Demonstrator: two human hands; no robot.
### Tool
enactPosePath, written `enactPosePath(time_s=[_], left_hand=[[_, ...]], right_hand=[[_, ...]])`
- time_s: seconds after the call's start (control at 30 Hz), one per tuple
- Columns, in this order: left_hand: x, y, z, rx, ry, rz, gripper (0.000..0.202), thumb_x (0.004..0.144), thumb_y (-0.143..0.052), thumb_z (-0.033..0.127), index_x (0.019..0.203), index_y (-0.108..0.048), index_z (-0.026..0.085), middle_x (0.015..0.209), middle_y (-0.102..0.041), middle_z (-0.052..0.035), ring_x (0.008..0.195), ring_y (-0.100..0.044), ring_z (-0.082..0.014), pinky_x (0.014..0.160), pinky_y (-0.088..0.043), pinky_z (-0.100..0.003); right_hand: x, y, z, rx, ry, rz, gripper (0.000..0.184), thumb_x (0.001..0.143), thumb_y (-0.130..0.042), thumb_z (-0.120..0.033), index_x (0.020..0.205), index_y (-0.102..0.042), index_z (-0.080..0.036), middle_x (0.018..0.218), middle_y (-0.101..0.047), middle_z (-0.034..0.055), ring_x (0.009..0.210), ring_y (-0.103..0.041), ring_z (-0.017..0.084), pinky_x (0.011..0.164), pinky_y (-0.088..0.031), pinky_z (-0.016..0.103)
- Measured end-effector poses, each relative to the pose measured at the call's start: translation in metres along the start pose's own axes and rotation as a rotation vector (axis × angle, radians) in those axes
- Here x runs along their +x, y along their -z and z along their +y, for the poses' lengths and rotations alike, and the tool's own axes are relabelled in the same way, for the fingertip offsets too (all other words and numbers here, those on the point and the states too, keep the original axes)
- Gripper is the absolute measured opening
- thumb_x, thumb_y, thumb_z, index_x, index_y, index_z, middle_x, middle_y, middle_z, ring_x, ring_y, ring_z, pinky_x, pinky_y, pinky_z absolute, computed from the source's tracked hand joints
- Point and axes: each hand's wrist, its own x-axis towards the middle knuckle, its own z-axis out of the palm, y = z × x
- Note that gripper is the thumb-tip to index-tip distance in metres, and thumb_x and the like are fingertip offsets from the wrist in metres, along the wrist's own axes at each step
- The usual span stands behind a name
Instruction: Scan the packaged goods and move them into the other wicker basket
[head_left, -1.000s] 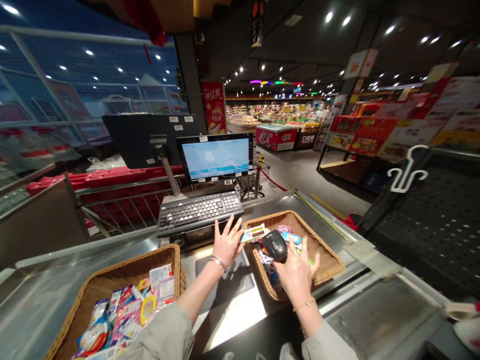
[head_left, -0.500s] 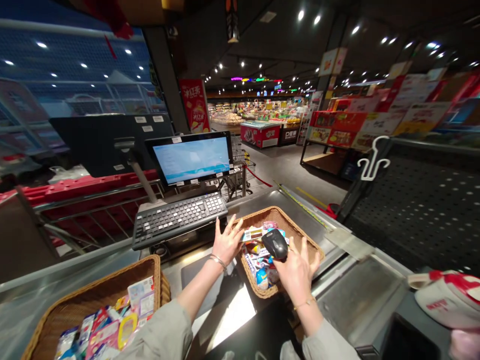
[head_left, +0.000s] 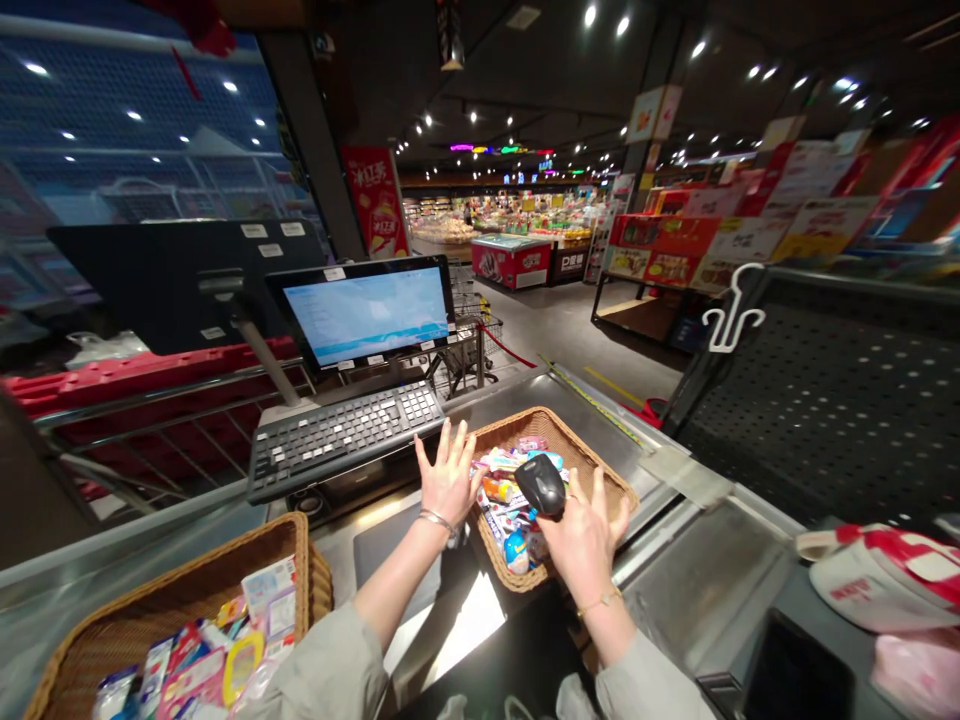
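Note:
A black handheld barcode scanner [head_left: 541, 485] is gripped in my right hand [head_left: 583, 535], its head over the right-hand wicker basket [head_left: 600, 480]. Thumb and palm are around its handle, which is mostly hidden, while the other fingers stick out. Below it in the basket lie several small wrapped snacks [head_left: 501, 490] and a blue round-topped item [head_left: 516, 552]. My left hand [head_left: 448, 485], fingers spread, is at the left rim of this basket, beside the snacks. I see nothing held in it.
A second wicker basket [head_left: 304, 570] with colourful packets [head_left: 193, 680] stands at lower left. Behind my left hand are a keyboard [head_left: 349, 435] and a monitor [head_left: 367, 312]. To the right lie a dark phone-like slab [head_left: 799, 665] and a red-and-white bag [head_left: 885, 580].
My left hand has come off the small barcoded packet, and its fingers are now raised and spread. The scanner stays in my right hand. The view has shifted slightly to the right.

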Motion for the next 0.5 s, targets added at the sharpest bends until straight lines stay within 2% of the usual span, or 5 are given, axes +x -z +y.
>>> enactPosePath(time_s=[0.17, 0.37, 0.5], left_hand=[[-0.014, 0.015, -0.019, 0.053, 0.100, 0.003, 0.055, 0.092, -0.043, 0.045, 0.141, -0.043, 0.020, 0.153, -0.030, -0.0093, 0.145, -0.014, -0.0317, 0.111, 0.012, -0.067], [-0.041, 0.040, -0.046, 0.104, 0.203, 0.026, 0.059, 0.091, -0.044, 0.047, 0.143, -0.041, 0.020, 0.154, -0.027, -0.0113, 0.145, -0.015, -0.0344, 0.111, 0.010, -0.069], [-0.063, 0.058, -0.063, 0.140, 0.280, 0.022, 0.062, 0.090, -0.045, 0.051, 0.143, -0.040, 0.020, 0.154, -0.026, -0.0116, 0.145, -0.014, -0.0350, 0.111, 0.008, -0.068]], right_hand=[[-0.002, 0.000, -0.024, 0.035, 0.066, -0.020, 0.035, 0.082, -0.053, -0.038, 0.109, -0.067, -0.020, 0.138, -0.053, 0.0085, 0.143, -0.015, 0.032, 0.109, -0.009, 0.058], [-0.009, 0.001, -0.059, 0.083, 0.195, -0.002, 0.037, 0.084, -0.049, -0.046, 0.107, -0.067, -0.023, 0.135, -0.056, 0.0085, 0.143, -0.015, 0.032, 0.108, -0.009, 0.059], [-0.015, 0.001, -0.082, 0.106, 0.292, -0.021, 0.038, 0.082, -0.050, -0.042, 0.111, -0.066, -0.024, 0.135, -0.056, 0.0070, 0.143, -0.015, 0.032, 0.108, -0.009, 0.059]])
